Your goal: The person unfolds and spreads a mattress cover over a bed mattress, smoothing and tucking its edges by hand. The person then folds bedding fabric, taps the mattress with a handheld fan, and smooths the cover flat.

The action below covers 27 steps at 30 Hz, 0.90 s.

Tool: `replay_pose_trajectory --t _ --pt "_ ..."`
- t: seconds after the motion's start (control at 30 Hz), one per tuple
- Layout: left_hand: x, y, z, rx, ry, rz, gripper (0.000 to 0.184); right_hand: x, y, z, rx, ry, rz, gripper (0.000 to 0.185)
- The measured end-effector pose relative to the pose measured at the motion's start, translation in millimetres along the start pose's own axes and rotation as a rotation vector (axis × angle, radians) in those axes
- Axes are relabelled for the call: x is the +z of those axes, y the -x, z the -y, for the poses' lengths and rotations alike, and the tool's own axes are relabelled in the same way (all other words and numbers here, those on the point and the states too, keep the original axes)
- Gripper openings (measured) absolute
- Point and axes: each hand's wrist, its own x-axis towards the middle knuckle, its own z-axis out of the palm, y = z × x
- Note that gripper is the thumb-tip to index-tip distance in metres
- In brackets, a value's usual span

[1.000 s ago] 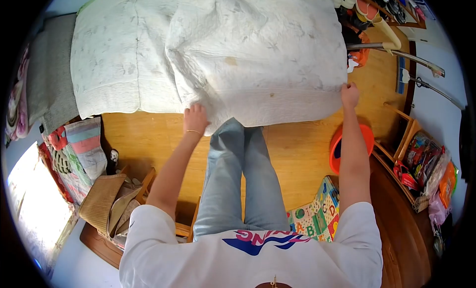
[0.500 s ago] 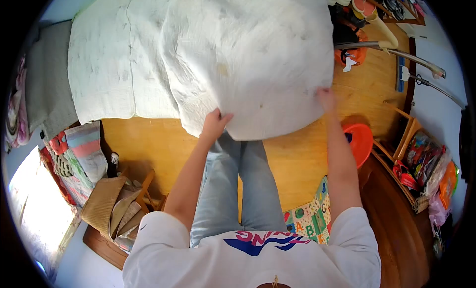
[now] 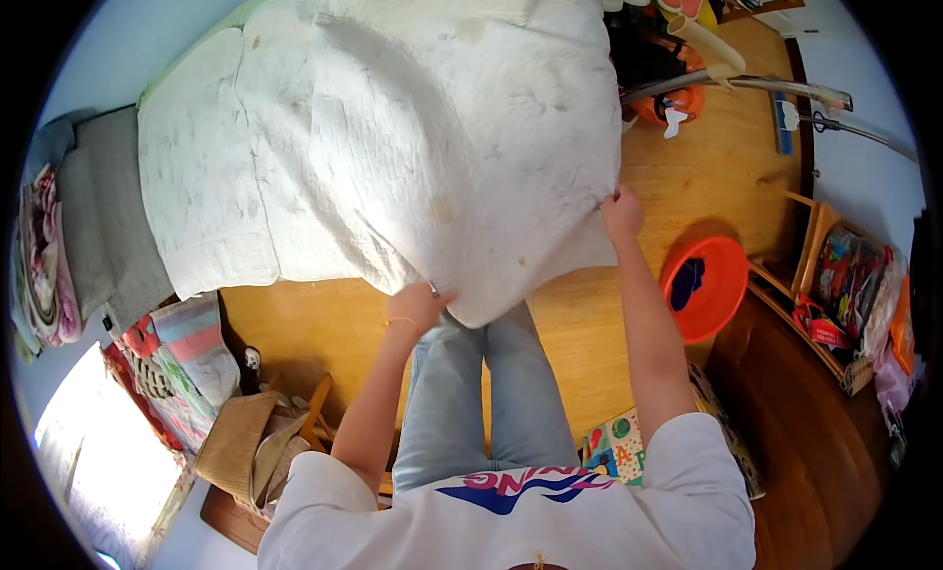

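A large white quilt (image 3: 511, 128), wrinkled and marked with several brownish and grey stains, spreads over a raised surface that it mostly hides. Its near edge hangs over in front of my knees. My left hand (image 3: 416, 307) is closed on that near edge, with the thumb pointing right. At the quilt's right edge, my right hand (image 3: 623, 217) pinches the fabric and pulls it into small folds. Between the two hands the loose fabric droops to a point above my jeans (image 3: 481, 393).
An orange-red basin (image 3: 725, 300) with dark cloth inside stands on the wooden floor (image 3: 707, 187) at right. A wooden rack (image 3: 786, 300) holds bagged items. Left are folded grey bedding (image 3: 113, 212) and a brown cardboard box (image 3: 236, 442). A metal pole (image 3: 786, 89) juts across upper right.
The view has shifted, with the basin now more fully visible. My right hand grips the quilt's right edge more tightly, bunching it, and the near edge sags to a point between my hands.
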Motion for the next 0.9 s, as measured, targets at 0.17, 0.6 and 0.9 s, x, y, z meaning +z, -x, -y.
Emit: replay_pose_trajectory --t 0.17,0.6,0.9 --pt "-80 -20 -28 0.127 -0.002 -0.293 0.044 -31 42 1 -0.004 -0.548 -0.054 0.018" --pt "-316 -276 -144 0.642 -0.391 -0.888 0.035 130 159 -66 1.235 -1.153 0.425 0.074" --pt "-376 -330 -199 0.426 -0.592 -0.874 0.061 172 129 -12 0.806 -2.245 0.078 0.065"
